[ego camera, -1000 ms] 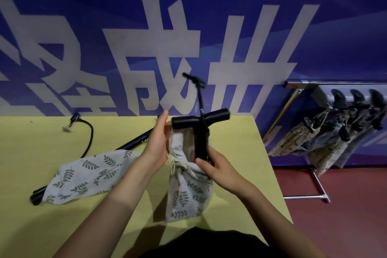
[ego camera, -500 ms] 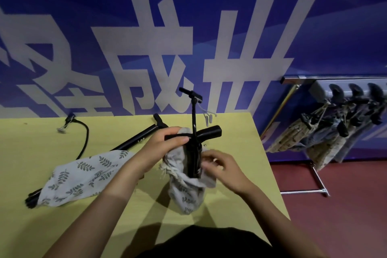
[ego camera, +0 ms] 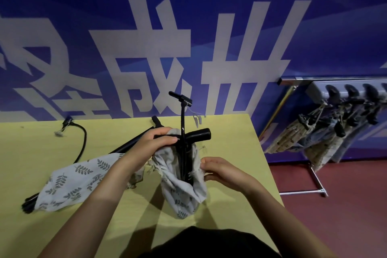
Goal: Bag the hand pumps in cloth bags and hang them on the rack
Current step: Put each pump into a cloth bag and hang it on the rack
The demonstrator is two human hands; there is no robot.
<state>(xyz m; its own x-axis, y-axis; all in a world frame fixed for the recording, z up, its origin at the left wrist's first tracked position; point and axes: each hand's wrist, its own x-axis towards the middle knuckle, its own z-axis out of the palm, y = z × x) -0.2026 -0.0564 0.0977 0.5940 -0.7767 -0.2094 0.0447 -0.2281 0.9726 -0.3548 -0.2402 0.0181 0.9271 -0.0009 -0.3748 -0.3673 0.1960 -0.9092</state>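
Observation:
A black hand pump (ego camera: 184,148) stands upright inside a grey leaf-print cloth bag (ego camera: 182,186) above the yellow table (ego camera: 31,153). Its T-handle and a thin hose stick out of the bag's mouth. My left hand (ego camera: 155,142) grips the left side of the handle together with the bag's rim. My right hand (ego camera: 217,170) pinches the bag's right edge near its drawstring. A second black pump (ego camera: 134,142) lies flat on the table to the left, partly covered by another leaf-print bag (ego camera: 77,180).
A metal rack (ego camera: 314,174) stands on the red floor right of the table, with several bagged pumps (ego camera: 326,132) hanging from it. The second pump's black hose (ego camera: 81,140) curls across the table's far left. A blue wall with large white characters runs behind.
The pump has sunk lower into the bag. My left hand moved from the bag's rim up onto the handle, and my right hand shifted from the pump's shaft to the bag's right edge.

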